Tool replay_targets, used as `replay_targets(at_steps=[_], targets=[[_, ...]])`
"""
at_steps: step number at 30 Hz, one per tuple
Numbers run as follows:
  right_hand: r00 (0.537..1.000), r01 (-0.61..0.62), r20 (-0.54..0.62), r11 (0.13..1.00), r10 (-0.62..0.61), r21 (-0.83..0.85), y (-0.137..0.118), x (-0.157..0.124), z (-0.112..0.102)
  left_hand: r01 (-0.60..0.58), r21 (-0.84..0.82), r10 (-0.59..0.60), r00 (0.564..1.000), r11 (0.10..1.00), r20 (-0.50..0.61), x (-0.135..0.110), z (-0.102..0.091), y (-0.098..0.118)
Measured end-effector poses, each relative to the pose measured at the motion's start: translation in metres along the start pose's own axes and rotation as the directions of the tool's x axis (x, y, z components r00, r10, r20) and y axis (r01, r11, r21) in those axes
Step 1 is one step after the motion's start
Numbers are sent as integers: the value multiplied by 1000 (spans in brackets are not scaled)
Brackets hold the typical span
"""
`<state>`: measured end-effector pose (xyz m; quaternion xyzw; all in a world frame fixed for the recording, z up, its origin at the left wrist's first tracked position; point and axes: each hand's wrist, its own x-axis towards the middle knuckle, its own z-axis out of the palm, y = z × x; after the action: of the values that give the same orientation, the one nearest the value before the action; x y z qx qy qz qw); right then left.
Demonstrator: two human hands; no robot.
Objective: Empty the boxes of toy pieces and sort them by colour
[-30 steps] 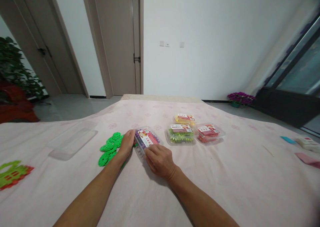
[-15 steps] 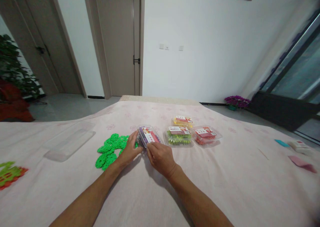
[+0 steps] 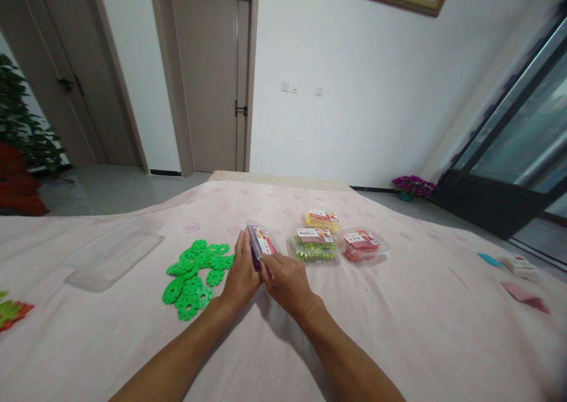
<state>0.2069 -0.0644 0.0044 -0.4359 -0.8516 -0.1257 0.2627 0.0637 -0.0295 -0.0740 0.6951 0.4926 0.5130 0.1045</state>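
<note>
Two hands (image 3: 240, 275) (image 3: 287, 279) grip edges of the purple box (image 3: 263, 240) (open cloth (image 3: 398, 313) rightward).

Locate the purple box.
In the head view, the purple box is just left of centre, between left grip and right grip, right of the green discs.

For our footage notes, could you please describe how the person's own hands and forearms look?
The left hand and right hand are ungloved. Both forearms are bare to the picture's edge, with no sleeve, watch or bracelet showing; rings can't be ruled out.
</note>
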Motion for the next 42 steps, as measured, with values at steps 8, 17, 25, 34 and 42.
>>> replay_targets(at_steps=[8, 17, 25, 34, 42], targets=[[1000, 11, 22, 1000, -12, 7, 1, 3, -4, -3, 90, 1, 1000, 996, 22, -3, -7, 10], [998, -58, 3, 993, 58, -103, -13, -2, 11, -32, 92, 34, 999, 995, -20, 2, -11, 11], [990, -140, 2, 983, 141, -120, -17, 6, 2, -10, -113, 13, 999, 993, 34, 6, -19, 14], [950, -165, 229, 965, 211, -204, -27, 12, -11, -120, -3, 120, 989, 993, 89, 10, -26, 5], [941, -159, 277, 976, 195, -146, -25, 13, -17, -232, -55, 237, 966, 971, 102, 17, -26, 1]])
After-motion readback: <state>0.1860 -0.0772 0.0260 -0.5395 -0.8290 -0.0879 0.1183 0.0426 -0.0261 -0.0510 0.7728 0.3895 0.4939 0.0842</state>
